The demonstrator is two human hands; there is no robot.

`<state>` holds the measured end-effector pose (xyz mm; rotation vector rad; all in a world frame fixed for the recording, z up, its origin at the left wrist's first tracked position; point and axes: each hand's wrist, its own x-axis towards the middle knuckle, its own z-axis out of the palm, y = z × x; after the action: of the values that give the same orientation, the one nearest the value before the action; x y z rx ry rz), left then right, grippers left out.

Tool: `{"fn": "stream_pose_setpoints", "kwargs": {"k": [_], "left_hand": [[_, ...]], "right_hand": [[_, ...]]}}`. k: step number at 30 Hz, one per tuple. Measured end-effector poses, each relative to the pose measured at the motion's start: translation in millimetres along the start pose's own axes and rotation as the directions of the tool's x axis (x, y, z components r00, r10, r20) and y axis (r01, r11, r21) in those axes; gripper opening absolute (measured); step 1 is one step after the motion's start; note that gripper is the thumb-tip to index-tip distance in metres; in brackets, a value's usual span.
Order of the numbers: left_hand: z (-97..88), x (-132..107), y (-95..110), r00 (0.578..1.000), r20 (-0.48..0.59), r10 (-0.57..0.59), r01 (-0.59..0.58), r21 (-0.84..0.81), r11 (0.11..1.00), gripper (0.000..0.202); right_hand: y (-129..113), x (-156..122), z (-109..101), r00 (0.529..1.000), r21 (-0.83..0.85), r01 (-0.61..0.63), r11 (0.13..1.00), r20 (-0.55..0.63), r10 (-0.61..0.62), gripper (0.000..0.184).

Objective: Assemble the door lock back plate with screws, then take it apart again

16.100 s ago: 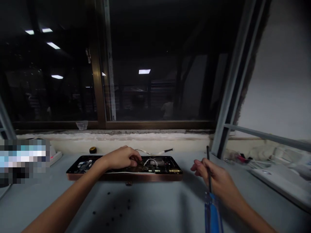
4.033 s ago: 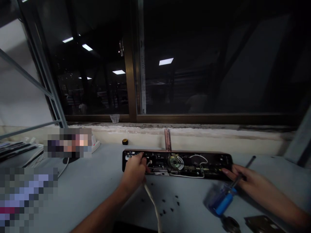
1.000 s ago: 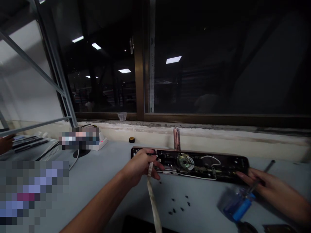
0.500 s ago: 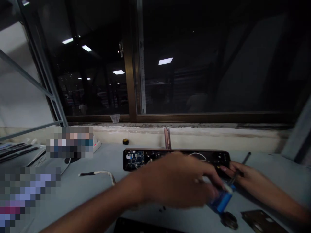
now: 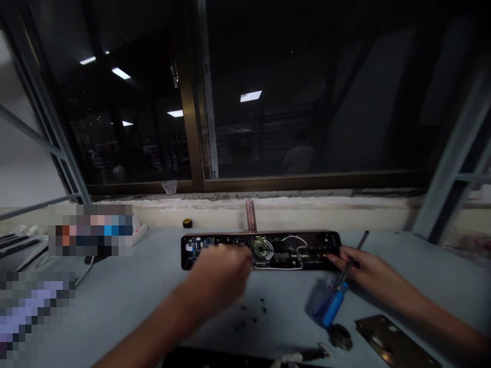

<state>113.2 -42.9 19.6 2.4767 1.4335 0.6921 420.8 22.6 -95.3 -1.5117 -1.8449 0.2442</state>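
A long black housing (image 5: 316, 246) lies across the bench, open side up, with a blue circuit board (image 5: 197, 244), a round metal part (image 5: 261, 248) and a white wire inside. My left hand (image 5: 224, 273) is closed over its left half, fingertips pinched beside the round part; anything in them is hidden. At the housing's right end, my right hand (image 5: 362, 263) grips the edge, thumb on the front side. A blue-handled screwdriver (image 5: 334, 305) slants through its fingers, shaft pointing up and handle down. Below the handle sit a dark ring-shaped part (image 5: 340, 336) and a bronze-coloured plate (image 5: 387, 337).
Several small dark pieces (image 5: 254, 320) lie scattered in front of the housing. Another black part (image 5: 215, 359) with a cable is at the near edge. Behind the housing a copper-coloured bar (image 5: 250, 215) leans on the wall, and a small round cap (image 5: 187, 223) is further left.
My left hand has moved left, from beside the screwdriver handle to over the housing, and its fingers have closed. My right hand keeps its place at the housing's end. The view has shifted right.
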Motion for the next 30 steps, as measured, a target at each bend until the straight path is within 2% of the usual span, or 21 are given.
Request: {"fn": "stream_pose_setpoints", "kwargs": {"k": [2, 4, 8, 13, 16, 20, 26, 30], "left_hand": [[-19.6, 7.9, -18.0, 0.992, -0.073, -0.103, 0.111, 0.111, 0.988, 0.019], [-27.4, 11.1, -34.5, 0.980, -0.077, -0.186, 0.197, 0.178, 0.964, 0.018], [-12.2, 7.9, -51.5, 0.972, -0.002, -0.236, 0.229, 0.253, 0.940, 0.019], [8.8, 9.8, -50.1, 0.953, 0.007, -0.301, 0.281, 0.340, 0.897, 0.027], [8.7, 14.4, -47.1, 0.940, 0.019, -0.340, 0.305, 0.395, 0.867, 0.027], [6.7, 17.7, -43.2, 0.943, 0.078, -0.323, 0.257, 0.445, 0.858, 0.018], [7.0, 24.8, -41.5, 0.937, 0.124, -0.326, 0.246, 0.428, 0.870, 0.023], [8.9, 29.1, -44.0, 0.930, 0.097, -0.354, 0.276, 0.451, 0.849, 0.031]], "right_hand": [[-1.1, 0.1, -1.0, 1.000, 0.003, 0.004, 1.000, 0.008, -0.004, 0.042], [-2.5, 0.0, -2.0, 1.000, 0.000, 0.000, 1.000, 0.010, 0.000, 0.042], [-3.4, -0.5, -2.4, 1.000, -0.008, -0.015, 1.000, 0.003, 0.015, 0.044], [-2.2, -0.7, -1.3, 1.000, -0.006, -0.017, 1.000, 0.010, 0.017, 0.045], [-2.4, -0.5, -1.3, 0.999, -0.010, -0.030, 1.000, 0.014, 0.030, 0.046], [-4.2, -0.8, -1.7, 0.999, -0.022, -0.035, 0.999, 0.001, 0.036, 0.045], [-6.5, -1.5, -1.8, 1.000, -0.034, -0.029, 0.999, -0.011, 0.029, 0.044], [-5.7, -1.5, -1.0, 0.999, -0.028, -0.030, 0.999, -0.012, 0.030, 0.046]]}}
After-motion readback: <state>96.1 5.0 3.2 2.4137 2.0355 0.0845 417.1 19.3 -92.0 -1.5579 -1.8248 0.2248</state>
